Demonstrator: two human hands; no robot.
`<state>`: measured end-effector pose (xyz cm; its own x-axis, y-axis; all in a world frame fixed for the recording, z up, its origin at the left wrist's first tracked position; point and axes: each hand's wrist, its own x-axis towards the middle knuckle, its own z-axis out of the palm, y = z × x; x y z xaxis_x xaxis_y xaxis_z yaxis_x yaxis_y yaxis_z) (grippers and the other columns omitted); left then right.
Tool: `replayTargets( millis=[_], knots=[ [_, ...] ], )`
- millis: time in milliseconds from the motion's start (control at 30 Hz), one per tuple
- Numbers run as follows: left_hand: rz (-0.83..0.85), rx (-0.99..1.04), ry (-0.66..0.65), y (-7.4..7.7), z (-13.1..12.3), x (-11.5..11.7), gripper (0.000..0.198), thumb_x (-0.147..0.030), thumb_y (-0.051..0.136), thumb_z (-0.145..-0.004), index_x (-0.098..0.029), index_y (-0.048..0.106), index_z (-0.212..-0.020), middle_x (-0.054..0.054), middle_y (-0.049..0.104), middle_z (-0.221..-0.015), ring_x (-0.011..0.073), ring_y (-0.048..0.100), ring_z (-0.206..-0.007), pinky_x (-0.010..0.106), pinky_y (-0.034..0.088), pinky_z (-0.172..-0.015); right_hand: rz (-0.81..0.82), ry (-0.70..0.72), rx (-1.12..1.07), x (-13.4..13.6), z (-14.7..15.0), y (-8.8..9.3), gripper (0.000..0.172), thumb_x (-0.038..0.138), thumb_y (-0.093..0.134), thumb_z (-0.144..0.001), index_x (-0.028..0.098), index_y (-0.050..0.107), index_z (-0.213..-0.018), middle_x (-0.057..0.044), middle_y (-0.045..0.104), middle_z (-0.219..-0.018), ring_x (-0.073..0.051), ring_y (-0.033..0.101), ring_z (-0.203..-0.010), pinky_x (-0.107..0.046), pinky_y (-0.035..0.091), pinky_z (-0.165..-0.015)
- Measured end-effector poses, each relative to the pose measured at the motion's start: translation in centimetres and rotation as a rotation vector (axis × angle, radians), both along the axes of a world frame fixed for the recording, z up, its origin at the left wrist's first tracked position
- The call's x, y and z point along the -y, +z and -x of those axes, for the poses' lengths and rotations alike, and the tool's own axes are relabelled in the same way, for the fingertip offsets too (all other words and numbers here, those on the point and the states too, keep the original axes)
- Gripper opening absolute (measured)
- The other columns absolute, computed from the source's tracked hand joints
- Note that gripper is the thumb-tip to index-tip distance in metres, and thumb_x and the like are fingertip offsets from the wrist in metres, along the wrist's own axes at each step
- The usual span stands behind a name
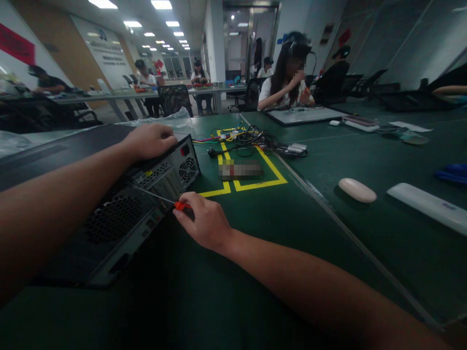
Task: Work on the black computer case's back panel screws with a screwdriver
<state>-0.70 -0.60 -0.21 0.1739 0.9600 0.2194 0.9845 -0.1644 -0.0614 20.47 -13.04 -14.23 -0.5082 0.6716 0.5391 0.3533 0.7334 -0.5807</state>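
Observation:
A black desktop computer case (109, 214) lies at the left of the table, its rear panel with fan grille, ports and slots turned toward me. My left hand (151, 141) rests on top of the case near its rear edge, palm down, with nothing visible in it. In my right hand (204, 221) is a screwdriver (179, 205) with an orange-red handle, gripped between thumb and fingers. Its long thin shaft points left across the rear panel, and the tip is close to the panel; whether it touches a screw is too small to tell.
Behind the case, a bundle of cables (251, 138) lies by yellow tape (260, 185) on the green table (277, 223). To the right are a pale oval object (356, 190) and a long white object (426, 204). Across the table sits a person (282, 92) by a flat panel (306, 115).

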Motion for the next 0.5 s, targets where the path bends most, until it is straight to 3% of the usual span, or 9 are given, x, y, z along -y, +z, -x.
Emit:
replayTargets(
  millis=[233,500],
  knots=[
    [-0.016,-0.031,0.009,-0.12,0.16,-0.16,0.049,-0.051,0.037,-0.093,-0.017,0.073,-0.097,0.013,0.070,-0.092,0.0251,0.061,-0.083,0.037,0.040,-0.071,0.021,-0.015,0.002,0.10,-0.04,0.18,0.027,0.045,0.054,-0.106,0.023,0.058,-0.122,-0.006,0.075,-0.114,-0.021,0.074,-0.104,-0.033,0.055,-0.089],
    [0.006,-0.015,0.021,0.00,-0.09,0.05,0.052,-0.049,0.038,-0.092,-0.015,0.074,-0.104,0.015,0.071,-0.098,0.0282,0.062,-0.086,0.039,0.042,-0.074,0.019,-0.024,-0.009,0.01,0.06,0.01,0.027,0.045,0.054,-0.106,0.023,0.057,-0.121,-0.006,0.076,-0.114,-0.021,0.075,-0.105,-0.032,0.055,-0.088]
  ],
)
